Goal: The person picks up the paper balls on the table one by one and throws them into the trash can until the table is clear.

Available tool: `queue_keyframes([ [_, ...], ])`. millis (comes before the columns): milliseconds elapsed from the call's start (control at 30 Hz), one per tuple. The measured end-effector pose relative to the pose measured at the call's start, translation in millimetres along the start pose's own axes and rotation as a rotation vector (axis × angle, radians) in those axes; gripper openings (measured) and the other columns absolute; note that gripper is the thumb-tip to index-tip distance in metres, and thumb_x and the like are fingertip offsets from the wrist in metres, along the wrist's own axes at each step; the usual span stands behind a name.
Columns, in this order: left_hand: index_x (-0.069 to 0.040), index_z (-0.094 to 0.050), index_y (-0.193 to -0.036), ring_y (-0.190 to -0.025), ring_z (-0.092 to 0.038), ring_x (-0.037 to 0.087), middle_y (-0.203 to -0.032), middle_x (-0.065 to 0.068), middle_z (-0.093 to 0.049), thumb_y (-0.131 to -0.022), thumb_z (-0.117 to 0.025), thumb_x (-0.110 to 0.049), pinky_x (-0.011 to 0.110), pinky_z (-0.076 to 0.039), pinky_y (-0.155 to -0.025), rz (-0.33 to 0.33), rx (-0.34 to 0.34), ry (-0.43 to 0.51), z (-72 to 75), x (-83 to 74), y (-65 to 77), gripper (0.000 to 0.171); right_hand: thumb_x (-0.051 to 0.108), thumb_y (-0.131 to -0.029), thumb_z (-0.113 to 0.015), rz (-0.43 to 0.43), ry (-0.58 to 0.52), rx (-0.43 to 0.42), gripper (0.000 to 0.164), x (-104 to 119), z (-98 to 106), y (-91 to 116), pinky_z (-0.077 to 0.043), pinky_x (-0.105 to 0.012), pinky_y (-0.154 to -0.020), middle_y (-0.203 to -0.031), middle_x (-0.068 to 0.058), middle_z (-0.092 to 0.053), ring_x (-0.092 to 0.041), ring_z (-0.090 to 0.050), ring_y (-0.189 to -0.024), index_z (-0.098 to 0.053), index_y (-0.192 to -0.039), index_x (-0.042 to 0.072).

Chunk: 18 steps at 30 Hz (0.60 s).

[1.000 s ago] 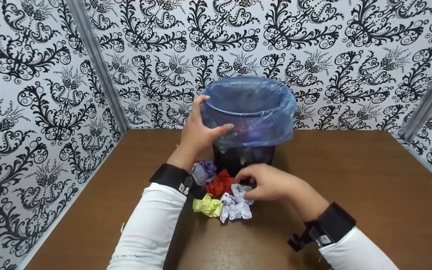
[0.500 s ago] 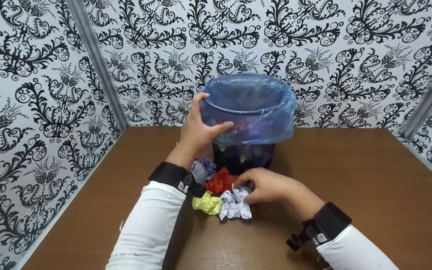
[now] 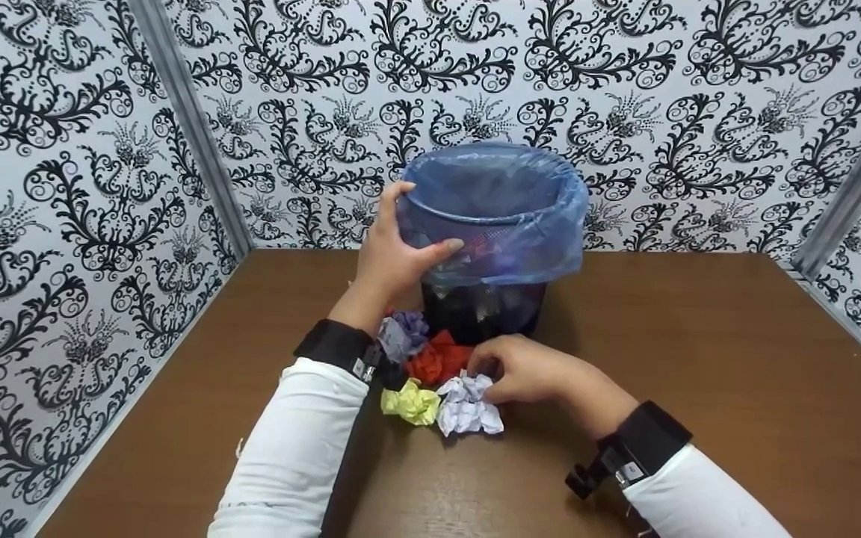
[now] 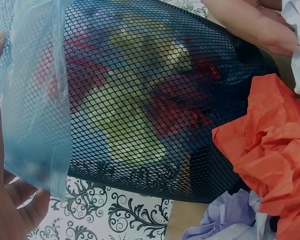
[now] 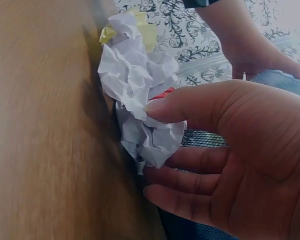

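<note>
A black mesh wastebasket [image 3: 475, 310] stands on the table, lined with a blue plastic bag [image 3: 505, 254] folded over its rim. My left hand [image 3: 393, 250] holds the basket's left side through the bag, thumb across the front and fingers round the edge. At the basket's foot, my right hand [image 3: 535, 370] pinches a crumpled white paper ball [image 5: 152, 140], thumb on one side and fingers behind it. Another crumpled white paper [image 5: 122, 70] lies against it. Close by are a red crumpled paper [image 3: 439, 359], a yellow one [image 3: 410, 403] and a purple one [image 3: 403, 336].
Through the mesh, yellow crumpled paper [image 4: 125, 120] and red crumpled paper [image 4: 175, 110] show inside the basket. The brown wooden table [image 3: 699, 359] ends at a patterned wall [image 3: 662, 112] behind the basket. Another patterned wall [image 3: 64, 187] runs along the left.
My right hand stays low by the white papers; its fingers have closed in a little and the white paper beside it has shifted slightly. My left hand keeps its hold on the basket.
</note>
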State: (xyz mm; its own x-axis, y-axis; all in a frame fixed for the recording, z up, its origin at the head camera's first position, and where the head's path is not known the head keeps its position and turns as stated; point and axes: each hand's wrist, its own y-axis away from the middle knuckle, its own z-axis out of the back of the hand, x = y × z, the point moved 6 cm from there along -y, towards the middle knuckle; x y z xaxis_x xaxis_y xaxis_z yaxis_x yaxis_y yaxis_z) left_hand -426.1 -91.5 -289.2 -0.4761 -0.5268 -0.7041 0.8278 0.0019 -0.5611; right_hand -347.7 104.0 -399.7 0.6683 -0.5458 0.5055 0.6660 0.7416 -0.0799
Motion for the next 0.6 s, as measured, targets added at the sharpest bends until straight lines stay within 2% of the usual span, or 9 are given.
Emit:
queue_keyframes([
  [233, -0.045, -0.034, -0.14, -0.111, -0.064, 0.02, -0.131, -0.002, -0.067, -0.057, -0.086, -0.077, 0.043, -0.052, -0.094, -0.006, -0.019, -0.02, 1.6, -2.0, -0.4, 0.104, 0.011, -0.075, -0.074, 0.01, 0.024, -0.02, 0.024, 4.2, -3.0, -2.4, -0.049, -0.023, -0.067, -0.083, 0.003, -0.069, -0.013, -0.06, -0.076, -0.072, -0.098, 0.016],
  [600, -0.045, -0.034, -0.14, -0.108, -0.066, 0.018, -0.132, -0.002, -0.066, -0.057, -0.087, -0.076, 0.042, -0.054, -0.093, 0.003, 0.001, -0.003, 1.1, -1.3, 0.3, 0.104, 0.006, -0.074, -0.072, 0.025, 0.07, -0.04, 0.023, 7.9, -8.2, -2.6, -0.046, -0.023, -0.062, -0.08, 0.002, -0.064, -0.009, -0.054, -0.072, -0.067, -0.095, 0.016],
])
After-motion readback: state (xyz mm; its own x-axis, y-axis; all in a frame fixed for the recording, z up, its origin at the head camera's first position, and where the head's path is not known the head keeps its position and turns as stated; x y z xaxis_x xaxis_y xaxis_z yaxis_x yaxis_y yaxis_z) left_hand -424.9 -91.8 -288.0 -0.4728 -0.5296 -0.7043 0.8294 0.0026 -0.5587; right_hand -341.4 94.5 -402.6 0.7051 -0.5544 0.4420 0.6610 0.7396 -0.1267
